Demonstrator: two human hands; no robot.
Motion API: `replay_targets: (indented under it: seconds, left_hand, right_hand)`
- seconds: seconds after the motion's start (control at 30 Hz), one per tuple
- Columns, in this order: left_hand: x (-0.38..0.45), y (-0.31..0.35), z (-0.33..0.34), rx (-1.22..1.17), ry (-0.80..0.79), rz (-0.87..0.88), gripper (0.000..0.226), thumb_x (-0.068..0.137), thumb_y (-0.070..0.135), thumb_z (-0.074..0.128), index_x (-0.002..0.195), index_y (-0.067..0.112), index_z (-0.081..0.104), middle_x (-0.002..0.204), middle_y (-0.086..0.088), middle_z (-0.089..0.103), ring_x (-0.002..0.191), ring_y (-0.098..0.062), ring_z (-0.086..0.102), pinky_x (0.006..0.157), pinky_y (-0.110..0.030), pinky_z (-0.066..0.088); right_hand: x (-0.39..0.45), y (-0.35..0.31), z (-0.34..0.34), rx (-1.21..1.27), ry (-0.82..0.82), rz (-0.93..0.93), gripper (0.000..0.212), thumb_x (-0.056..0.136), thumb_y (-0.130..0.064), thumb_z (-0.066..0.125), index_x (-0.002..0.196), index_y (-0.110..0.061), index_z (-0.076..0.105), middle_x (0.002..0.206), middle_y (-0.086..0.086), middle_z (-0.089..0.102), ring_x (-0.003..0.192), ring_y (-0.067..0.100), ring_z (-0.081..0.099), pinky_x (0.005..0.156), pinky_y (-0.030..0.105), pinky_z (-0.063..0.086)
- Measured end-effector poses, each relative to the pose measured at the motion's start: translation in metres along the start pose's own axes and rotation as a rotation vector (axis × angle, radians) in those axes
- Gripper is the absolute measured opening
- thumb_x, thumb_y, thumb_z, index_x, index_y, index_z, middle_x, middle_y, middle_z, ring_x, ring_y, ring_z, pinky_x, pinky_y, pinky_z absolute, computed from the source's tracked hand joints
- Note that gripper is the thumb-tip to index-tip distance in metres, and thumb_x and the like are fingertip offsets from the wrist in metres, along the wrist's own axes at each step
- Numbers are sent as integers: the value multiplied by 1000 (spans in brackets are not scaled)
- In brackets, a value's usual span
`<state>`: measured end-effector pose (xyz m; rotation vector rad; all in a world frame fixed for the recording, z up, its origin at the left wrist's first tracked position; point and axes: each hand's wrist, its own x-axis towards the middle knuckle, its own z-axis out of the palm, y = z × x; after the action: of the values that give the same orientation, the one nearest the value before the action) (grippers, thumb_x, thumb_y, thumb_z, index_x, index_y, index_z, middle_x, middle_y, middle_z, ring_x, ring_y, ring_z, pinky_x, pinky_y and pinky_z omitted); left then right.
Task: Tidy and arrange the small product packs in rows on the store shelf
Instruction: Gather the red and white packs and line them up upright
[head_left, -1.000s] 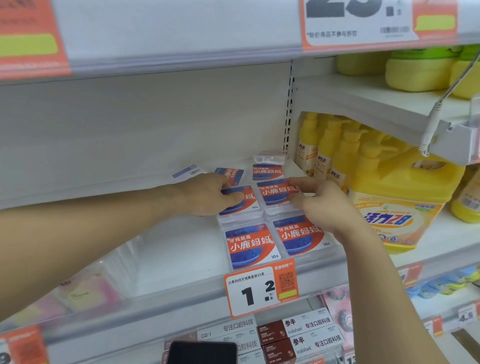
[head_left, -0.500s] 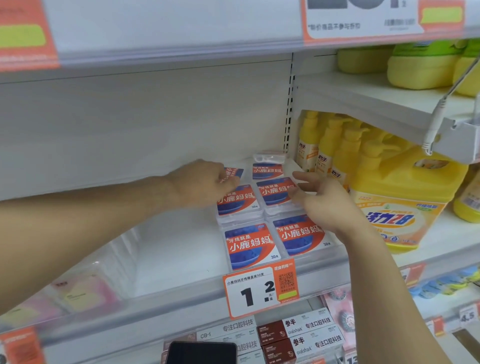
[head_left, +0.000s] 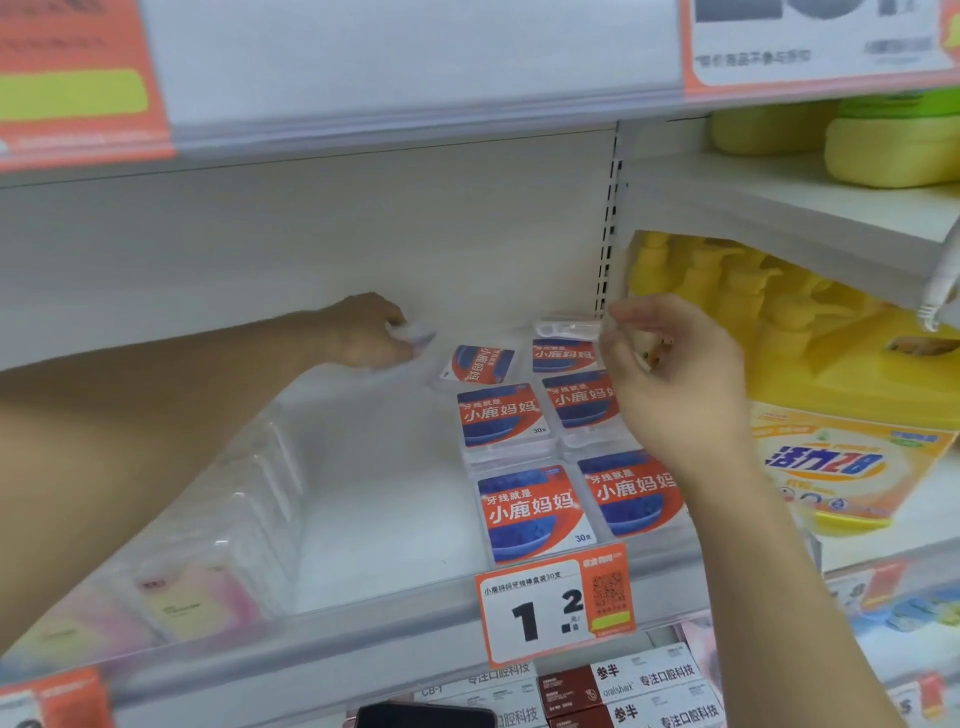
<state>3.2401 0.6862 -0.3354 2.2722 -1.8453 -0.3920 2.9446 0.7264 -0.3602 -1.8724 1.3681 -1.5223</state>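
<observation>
Small clear packs with red and blue labels lie in two columns on the white shelf (head_left: 384, 519). The front pair (head_left: 530, 512) and the middle pair (head_left: 501, 415) lie straight. One labelled pack (head_left: 480, 362) at the back left lies turned sideways. My left hand (head_left: 363, 335) reaches to the back of the shelf and grips a small clear pack (head_left: 418, 332), partly hidden by its fingers. My right hand (head_left: 670, 374) is at the back right, where its fingertips pinch the right end of an unlabelled clear pack (head_left: 566, 327).
A big yellow detergent jug (head_left: 852, 457) and yellow pump bottles (head_left: 701, 280) stand right of the packs. An orange price tag (head_left: 556, 603) hangs on the shelf's front rail. A clear divider (head_left: 260, 493) and pink packs (head_left: 192, 597) are at the left. Another shelf sits close overhead.
Both hands left the middle packs and moved to the back of the shelf. The left took hold of a loose clear pack; the right reached the clear pack at the rear.
</observation>
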Motion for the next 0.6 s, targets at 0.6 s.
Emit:
replay_targets:
  seconds: [0.6]
  left_hand:
    - [-14, 88, -8, -117, 24, 155, 53, 98, 52, 38, 128, 11, 54, 129, -9, 60, 101, -17, 62, 94, -34, 46]
  right_hand:
    - [9, -10, 10, 319, 93, 236, 46, 85, -35, 77, 123, -26, 53, 108, -6, 71, 86, 11, 74, 71, 38, 64]
